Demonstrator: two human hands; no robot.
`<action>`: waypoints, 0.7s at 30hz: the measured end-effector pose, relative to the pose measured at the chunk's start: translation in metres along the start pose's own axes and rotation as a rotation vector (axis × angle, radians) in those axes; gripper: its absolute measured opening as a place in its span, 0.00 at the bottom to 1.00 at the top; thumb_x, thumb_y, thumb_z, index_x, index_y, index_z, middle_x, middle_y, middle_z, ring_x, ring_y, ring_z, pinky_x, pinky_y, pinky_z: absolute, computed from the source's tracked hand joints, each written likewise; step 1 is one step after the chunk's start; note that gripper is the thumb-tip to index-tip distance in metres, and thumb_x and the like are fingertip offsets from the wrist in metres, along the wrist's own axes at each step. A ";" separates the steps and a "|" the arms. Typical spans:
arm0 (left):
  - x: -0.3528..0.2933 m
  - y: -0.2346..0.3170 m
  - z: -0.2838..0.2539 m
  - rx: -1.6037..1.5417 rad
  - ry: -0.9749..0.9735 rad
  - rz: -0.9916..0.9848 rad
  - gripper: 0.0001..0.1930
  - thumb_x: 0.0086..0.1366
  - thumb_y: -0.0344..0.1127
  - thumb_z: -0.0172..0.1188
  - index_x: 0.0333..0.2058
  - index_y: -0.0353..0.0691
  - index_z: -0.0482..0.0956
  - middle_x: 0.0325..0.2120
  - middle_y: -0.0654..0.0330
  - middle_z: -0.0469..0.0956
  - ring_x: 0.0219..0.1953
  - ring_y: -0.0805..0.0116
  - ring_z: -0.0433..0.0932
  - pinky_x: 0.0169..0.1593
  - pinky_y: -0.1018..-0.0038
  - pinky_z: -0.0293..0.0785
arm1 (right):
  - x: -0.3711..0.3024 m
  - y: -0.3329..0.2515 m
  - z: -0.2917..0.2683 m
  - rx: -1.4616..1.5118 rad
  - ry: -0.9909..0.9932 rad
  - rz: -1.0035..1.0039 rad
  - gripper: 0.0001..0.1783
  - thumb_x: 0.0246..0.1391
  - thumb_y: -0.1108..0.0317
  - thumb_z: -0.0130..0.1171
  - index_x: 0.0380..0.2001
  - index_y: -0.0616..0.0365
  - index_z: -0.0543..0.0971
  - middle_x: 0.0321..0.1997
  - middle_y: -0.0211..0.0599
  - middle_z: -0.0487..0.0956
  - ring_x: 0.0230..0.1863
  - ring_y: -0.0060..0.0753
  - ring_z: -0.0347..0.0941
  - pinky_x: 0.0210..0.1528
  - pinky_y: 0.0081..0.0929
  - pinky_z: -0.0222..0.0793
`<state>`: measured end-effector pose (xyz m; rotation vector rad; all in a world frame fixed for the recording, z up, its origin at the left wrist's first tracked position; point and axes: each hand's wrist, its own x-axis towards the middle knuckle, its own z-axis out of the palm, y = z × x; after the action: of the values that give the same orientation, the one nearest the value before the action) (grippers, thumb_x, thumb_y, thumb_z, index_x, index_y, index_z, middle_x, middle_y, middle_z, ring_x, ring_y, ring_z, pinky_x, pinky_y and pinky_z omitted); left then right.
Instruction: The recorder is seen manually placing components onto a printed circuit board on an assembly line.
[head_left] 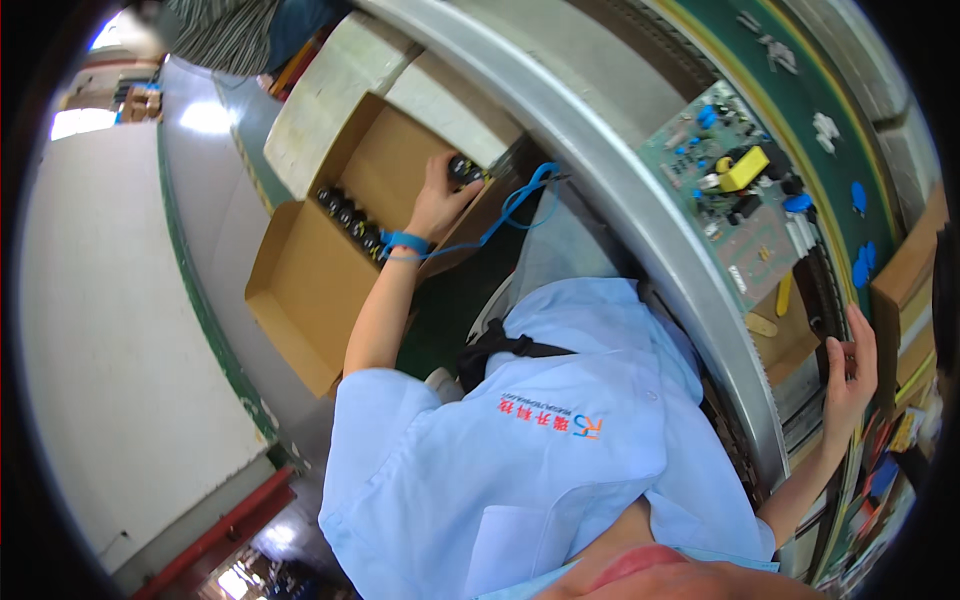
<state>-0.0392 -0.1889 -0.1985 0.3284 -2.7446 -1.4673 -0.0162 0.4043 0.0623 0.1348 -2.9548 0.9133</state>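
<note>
My left hand (440, 200), with a blue wrist strap (405, 241), reaches into an open cardboard box (385, 140). Its fingers close around black cylindrical parts (464, 170) that look like capacitors; how many is hard to make out. A row of similar black cylinders (345, 212) stands along the box's other side. My right hand (852, 368) hovers by the conveyor's edge, fingers apart and nothing visible in them. Farther along from it lies a green circuit board (742, 235) carrying a yellow block-shaped component (745, 170) and several blue and black parts.
A curved metal rail (600, 165) runs between the box and the board. On the green conveyor belt (830, 90) lie loose blue discs (862, 264) and white pieces (824, 131). The strap's blue cord (508, 208) crosses the box's edge. Another person's striped clothing (225, 35) shows at upper left.
</note>
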 end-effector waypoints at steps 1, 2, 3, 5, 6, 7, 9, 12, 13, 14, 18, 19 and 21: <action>0.001 0.020 -0.002 0.180 0.008 0.113 0.32 0.57 0.45 0.68 0.55 0.37 0.64 0.54 0.48 0.65 0.49 0.49 0.74 0.51 0.64 0.75 | -0.002 0.001 0.001 0.012 0.016 0.046 0.24 0.56 0.78 0.57 0.57 0.55 0.75 0.58 0.26 0.75 0.33 0.14 0.65 0.35 0.13 0.62; 0.002 0.038 -0.008 0.274 -0.036 0.131 0.31 0.57 0.44 0.67 0.55 0.40 0.66 0.55 0.49 0.65 0.51 0.48 0.74 0.51 0.63 0.75 | -0.003 0.001 0.002 0.024 0.022 0.049 0.24 0.56 0.78 0.57 0.57 0.55 0.75 0.58 0.27 0.75 0.33 0.14 0.66 0.36 0.14 0.63; 0.000 0.052 -0.015 0.371 -0.074 0.146 0.30 0.57 0.44 0.67 0.55 0.42 0.67 0.56 0.49 0.64 0.52 0.46 0.73 0.51 0.62 0.75 | -0.002 0.000 0.002 0.039 0.024 0.048 0.24 0.55 0.79 0.57 0.57 0.56 0.74 0.58 0.28 0.75 0.34 0.15 0.67 0.36 0.14 0.64; -0.004 0.066 -0.030 0.427 -0.166 0.179 0.28 0.57 0.43 0.66 0.54 0.45 0.69 0.57 0.49 0.64 0.52 0.47 0.73 0.51 0.61 0.75 | 0.009 -0.005 0.002 0.023 0.048 -0.011 0.24 0.55 0.79 0.58 0.57 0.56 0.75 0.58 0.30 0.75 0.33 0.15 0.68 0.36 0.14 0.65; -0.004 0.069 -0.034 0.490 -0.257 0.187 0.26 0.56 0.42 0.65 0.54 0.49 0.70 0.57 0.50 0.64 0.53 0.48 0.73 0.51 0.60 0.76 | 0.017 -0.009 0.003 0.013 0.063 -0.061 0.24 0.54 0.78 0.58 0.56 0.56 0.75 0.57 0.31 0.75 0.33 0.17 0.69 0.35 0.15 0.66; -0.003 0.073 -0.035 0.488 -0.255 0.207 0.26 0.56 0.42 0.65 0.54 0.49 0.70 0.57 0.50 0.64 0.53 0.48 0.73 0.51 0.60 0.76 | 0.027 -0.014 0.004 0.002 0.077 -0.111 0.23 0.53 0.78 0.59 0.55 0.55 0.76 0.57 0.33 0.75 0.32 0.18 0.70 0.34 0.15 0.66; -0.002 0.075 -0.039 0.620 -0.352 0.243 0.24 0.56 0.39 0.64 0.53 0.53 0.72 0.58 0.49 0.64 0.53 0.49 0.74 0.51 0.60 0.76 | 0.056 -0.029 0.008 0.019 0.069 -0.158 0.24 0.53 0.77 0.60 0.55 0.54 0.76 0.56 0.33 0.76 0.31 0.18 0.70 0.34 0.16 0.66; 0.001 0.065 -0.038 0.669 -0.359 0.275 0.24 0.55 0.36 0.63 0.52 0.55 0.73 0.57 0.48 0.64 0.51 0.46 0.75 0.49 0.58 0.77 | 0.117 -0.050 0.026 0.164 -0.016 -0.261 0.26 0.51 0.73 0.62 0.56 0.52 0.75 0.53 0.34 0.77 0.29 0.19 0.69 0.35 0.18 0.67; -0.001 0.060 -0.035 0.699 -0.362 0.279 0.25 0.54 0.35 0.63 0.53 0.56 0.73 0.56 0.48 0.64 0.50 0.45 0.75 0.48 0.58 0.78 | 0.140 -0.064 0.034 0.196 -0.053 -0.264 0.27 0.51 0.70 0.62 0.57 0.51 0.74 0.52 0.34 0.78 0.28 0.19 0.68 0.35 0.18 0.68; -0.004 0.053 -0.032 0.662 -0.332 0.312 0.26 0.53 0.33 0.63 0.52 0.56 0.72 0.56 0.48 0.63 0.48 0.43 0.76 0.46 0.56 0.78 | 0.164 -0.077 0.040 0.227 -0.096 -0.271 0.29 0.51 0.68 0.63 0.58 0.51 0.73 0.51 0.35 0.78 0.27 0.19 0.68 0.35 0.19 0.68; -0.008 0.063 -0.029 0.663 -0.296 0.258 0.24 0.52 0.33 0.64 0.50 0.52 0.72 0.55 0.46 0.63 0.46 0.41 0.75 0.44 0.55 0.78 | 0.272 -0.090 0.093 0.142 -0.081 -0.380 0.34 0.53 0.61 0.62 0.64 0.49 0.66 0.54 0.36 0.76 0.28 0.19 0.72 0.28 0.19 0.69; -0.010 0.061 -0.034 0.663 -0.294 0.254 0.24 0.52 0.33 0.64 0.50 0.52 0.72 0.55 0.46 0.63 0.46 0.41 0.75 0.44 0.55 0.78 | 0.304 -0.085 0.109 0.099 -0.020 -0.422 0.34 0.53 0.61 0.62 0.64 0.49 0.66 0.51 0.35 0.77 0.27 0.17 0.71 0.26 0.17 0.67; -0.025 0.054 -0.040 0.714 -0.327 0.160 0.24 0.52 0.33 0.64 0.49 0.50 0.72 0.54 0.46 0.63 0.47 0.40 0.75 0.44 0.56 0.78 | 0.330 -0.097 0.124 0.047 0.036 -0.467 0.35 0.53 0.60 0.62 0.64 0.49 0.66 0.47 0.33 0.77 0.27 0.15 0.70 0.24 0.15 0.65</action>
<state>-0.0197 -0.1876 -0.1294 -0.1527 -3.3712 -0.4934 -0.3374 0.2317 0.0368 0.7611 -2.6816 0.8970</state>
